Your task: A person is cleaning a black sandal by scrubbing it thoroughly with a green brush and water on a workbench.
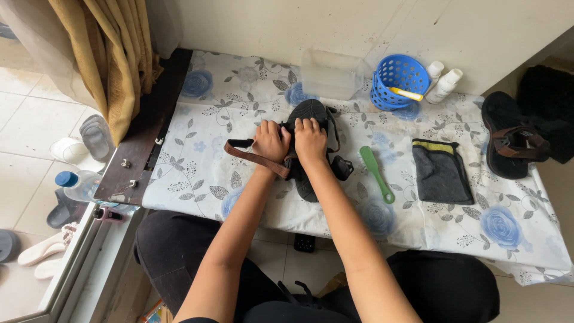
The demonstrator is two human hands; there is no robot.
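Both hands press the black sandal (308, 116) flat on the floral cloth (197, 173) — left hand (270, 142) curled over its brown strap (254, 157), right hand (310, 142) closed on the sole, seemingly to steady it. Right of the sandal lie a green plastic brush (375, 172) and a dark cloth pouch (441, 172) — smooth against matte
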